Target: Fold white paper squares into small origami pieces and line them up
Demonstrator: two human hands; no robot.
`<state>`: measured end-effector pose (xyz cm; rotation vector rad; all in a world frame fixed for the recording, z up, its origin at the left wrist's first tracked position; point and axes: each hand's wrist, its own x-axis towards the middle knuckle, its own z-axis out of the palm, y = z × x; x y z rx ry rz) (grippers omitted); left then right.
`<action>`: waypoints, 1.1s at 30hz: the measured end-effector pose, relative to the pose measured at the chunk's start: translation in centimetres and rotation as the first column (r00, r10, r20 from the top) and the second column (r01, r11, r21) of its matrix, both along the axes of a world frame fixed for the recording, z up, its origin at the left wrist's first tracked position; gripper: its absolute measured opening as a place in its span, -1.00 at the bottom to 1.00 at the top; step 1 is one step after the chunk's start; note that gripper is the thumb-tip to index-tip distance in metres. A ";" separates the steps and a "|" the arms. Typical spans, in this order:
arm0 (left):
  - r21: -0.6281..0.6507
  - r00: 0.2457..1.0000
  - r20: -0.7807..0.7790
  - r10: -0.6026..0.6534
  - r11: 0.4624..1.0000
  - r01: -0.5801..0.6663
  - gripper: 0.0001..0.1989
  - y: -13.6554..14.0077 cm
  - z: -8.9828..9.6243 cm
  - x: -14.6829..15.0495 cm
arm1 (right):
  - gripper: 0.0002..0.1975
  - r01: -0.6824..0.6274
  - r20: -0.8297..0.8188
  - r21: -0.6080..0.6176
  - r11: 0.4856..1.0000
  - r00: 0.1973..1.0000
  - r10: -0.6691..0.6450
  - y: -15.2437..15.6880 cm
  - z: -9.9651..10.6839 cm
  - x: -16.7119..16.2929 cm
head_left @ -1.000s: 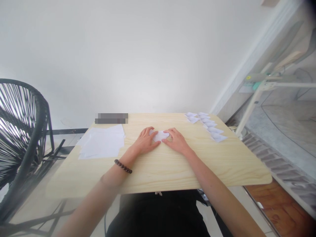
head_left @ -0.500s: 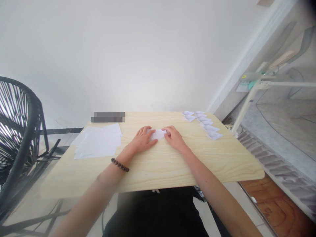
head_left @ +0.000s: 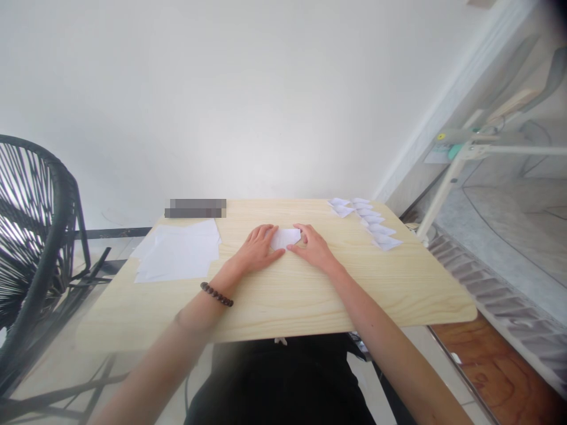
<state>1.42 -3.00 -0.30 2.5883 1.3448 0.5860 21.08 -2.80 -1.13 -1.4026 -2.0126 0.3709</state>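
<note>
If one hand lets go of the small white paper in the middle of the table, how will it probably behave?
The folded paper, pressed flat by the left hand and right hand, probably springs open slightly. It looks thin and light, so it likely slides easily on the smooth wooden table.

The counter (head_left: 287, 295) is pale wood with a smooth, matt grain. On it, the folded piece (head_left: 286, 238), the flat sheets (head_left: 179, 258) and the small folded shapes (head_left: 370, 224) are matt white paper. The chair (head_left: 35, 236) at the frame's left is black woven cord on a dark frame.

A blurred grey patch (head_left: 195, 208) sits beyond the left hand (head_left: 256, 251); both hands cover the paper's (head_left: 286, 238) side edges.
</note>
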 end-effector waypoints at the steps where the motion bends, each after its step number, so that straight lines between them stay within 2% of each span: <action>1: 0.002 1.000 0.008 0.000 1.000 0.000 -0.35 0.1 0.0 0.0 | -0.44 -0.002 -0.004 -0.002 1.000 1.000 0.002 0.0 0.0 0.0; 5: 0.004 1.000 0.031 -0.003 1.000 0.003 -0.31 0.2 -0.2 0.0 | -0.51 -0.018 -0.027 -0.002 1.000 0.999 0.018 0.0 -0.1 0.1; 17: 0.077 0.998 0.057 -0.026 0.997 0.022 -0.40 0.2 0.4 0.2 | -0.70 -0.064 -0.092 -0.010 0.998 0.994 0.063 -0.2 0.4 0.1; 23: 0.102 1.000 -0.014 -0.016 0.995 0.017 -0.50 0.1 0.6 0.2 | -0.77 -0.080 -0.121 -0.026 0.996 0.990 0.076 -0.3 0.4 0.2; 27: 0.118 0.997 -0.076 -0.017 0.993 0.026 -0.54 0.0 0.9 0.3 | -0.74 -0.126 -0.144 -0.016 0.992 0.982 0.122 -0.1 0.3 0.3; 33: 0.162 0.992 -0.126 -0.016 0.986 0.036 -0.58 -0.6 1.4 0.4 | -0.77 -0.164 -0.079 0.002 0.986 0.983 0.164 -0.1 0.1 0.4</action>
